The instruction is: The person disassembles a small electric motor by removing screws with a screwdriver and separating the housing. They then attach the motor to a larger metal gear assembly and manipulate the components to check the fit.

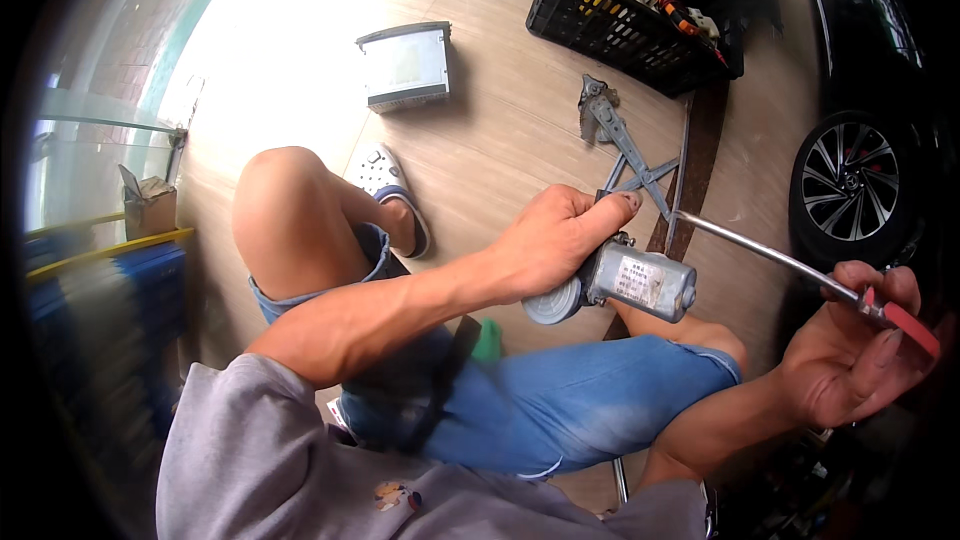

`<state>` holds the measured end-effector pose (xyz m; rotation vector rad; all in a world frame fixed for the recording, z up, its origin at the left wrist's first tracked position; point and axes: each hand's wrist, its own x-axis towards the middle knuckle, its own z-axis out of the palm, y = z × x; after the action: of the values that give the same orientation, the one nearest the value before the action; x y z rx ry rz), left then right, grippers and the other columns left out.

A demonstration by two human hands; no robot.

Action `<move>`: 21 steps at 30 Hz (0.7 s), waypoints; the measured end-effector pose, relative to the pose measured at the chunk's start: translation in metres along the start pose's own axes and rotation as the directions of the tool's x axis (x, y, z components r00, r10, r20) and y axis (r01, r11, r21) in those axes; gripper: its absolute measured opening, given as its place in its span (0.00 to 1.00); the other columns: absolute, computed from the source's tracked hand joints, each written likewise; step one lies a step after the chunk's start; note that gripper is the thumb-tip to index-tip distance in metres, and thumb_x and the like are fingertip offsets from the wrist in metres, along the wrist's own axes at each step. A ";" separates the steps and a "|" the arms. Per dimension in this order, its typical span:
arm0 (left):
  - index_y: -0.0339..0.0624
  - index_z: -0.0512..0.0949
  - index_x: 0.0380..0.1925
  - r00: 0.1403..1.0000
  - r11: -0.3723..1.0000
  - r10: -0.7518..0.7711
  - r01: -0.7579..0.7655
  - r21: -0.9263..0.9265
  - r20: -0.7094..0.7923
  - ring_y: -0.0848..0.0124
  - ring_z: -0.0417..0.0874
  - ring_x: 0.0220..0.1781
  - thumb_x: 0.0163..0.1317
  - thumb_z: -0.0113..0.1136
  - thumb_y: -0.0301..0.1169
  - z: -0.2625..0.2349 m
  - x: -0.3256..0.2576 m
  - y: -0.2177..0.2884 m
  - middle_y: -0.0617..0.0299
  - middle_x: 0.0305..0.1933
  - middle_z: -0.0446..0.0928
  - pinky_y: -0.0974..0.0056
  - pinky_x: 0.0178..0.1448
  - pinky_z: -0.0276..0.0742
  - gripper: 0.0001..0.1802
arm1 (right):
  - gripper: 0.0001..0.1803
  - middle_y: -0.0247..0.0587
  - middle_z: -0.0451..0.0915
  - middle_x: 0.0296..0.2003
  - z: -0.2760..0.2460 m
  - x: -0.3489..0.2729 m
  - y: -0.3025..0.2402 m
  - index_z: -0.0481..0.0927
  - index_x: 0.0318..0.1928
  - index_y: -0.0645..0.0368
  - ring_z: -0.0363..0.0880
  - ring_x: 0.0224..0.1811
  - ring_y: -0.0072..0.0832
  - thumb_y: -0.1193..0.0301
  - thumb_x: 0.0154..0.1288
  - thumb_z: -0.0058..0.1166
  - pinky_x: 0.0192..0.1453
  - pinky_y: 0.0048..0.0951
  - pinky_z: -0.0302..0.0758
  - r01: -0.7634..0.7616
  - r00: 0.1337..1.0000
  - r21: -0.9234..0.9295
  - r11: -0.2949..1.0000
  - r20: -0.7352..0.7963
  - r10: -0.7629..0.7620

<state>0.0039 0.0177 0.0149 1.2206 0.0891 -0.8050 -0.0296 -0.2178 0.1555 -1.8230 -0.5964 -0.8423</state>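
Left hand (pixel 556 238): fingers closed around one small grey metal motor (pixel 628 282), held above the right knee.
Right hand (pixel 850 340): fingers curled on one red-handled screwdriver (pixel 800 270), tip at the motor.
Around: one black plastic crate (pixel 620 25), one silver box (pixel 405 67), one grey scissor-shaped metal linkage (pixel 625 145).
Room: bare wooden floor (pixel 500 140) between them; car wheel (pixel 850 180) near on the right.

One small electric motor (pixel 630 282), one red-handled screwdriver (pixel 800 272), one black crate (pixel 625 20), one grey metal box (pixel 405 66), one car wheel (pixel 850 185), one white sandal (pixel 385 180).
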 end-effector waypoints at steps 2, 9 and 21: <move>0.37 0.79 0.17 0.999 0.999 -0.041 0.041 -0.027 0.013 0.79 0.69 0.18 0.73 0.52 0.52 0.000 0.001 -0.002 0.66 0.17 0.74 0.67 0.23 0.66 0.33 | 0.25 0.69 0.75 0.48 0.017 -0.007 0.004 0.63 0.59 0.75 0.80 0.27 0.46 0.67 0.69 0.47 0.31 0.34 0.82 0.057 0.998 -0.100 0.993 0.011 -0.056; 0.36 0.83 0.23 0.989 0.982 -0.110 0.123 -0.141 0.097 0.80 0.73 0.19 0.73 0.53 0.51 0.004 0.003 0.000 0.64 0.20 0.78 0.69 0.24 0.70 0.30 | 0.22 0.51 0.67 0.42 0.046 -0.021 -0.004 0.60 0.52 0.69 0.75 0.20 0.36 0.60 0.75 0.40 0.18 0.28 0.80 0.022 0.999 -0.161 0.987 -0.042 -0.029; 0.33 0.85 0.28 0.989 0.992 -0.066 0.079 -0.095 0.134 0.79 0.76 0.24 0.72 0.53 0.48 0.010 0.007 -0.002 0.63 0.24 0.81 0.69 0.31 0.74 0.27 | 0.21 0.51 0.69 0.39 0.048 -0.027 -0.004 0.61 0.47 0.70 0.76 0.20 0.35 0.60 0.73 0.44 0.16 0.28 0.80 -0.015 0.999 -0.194 0.981 -0.048 0.006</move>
<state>0.0046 0.0053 0.0139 1.0723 0.0666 -0.9318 -0.0355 -0.1722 0.1247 -1.9742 -0.4877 -0.9614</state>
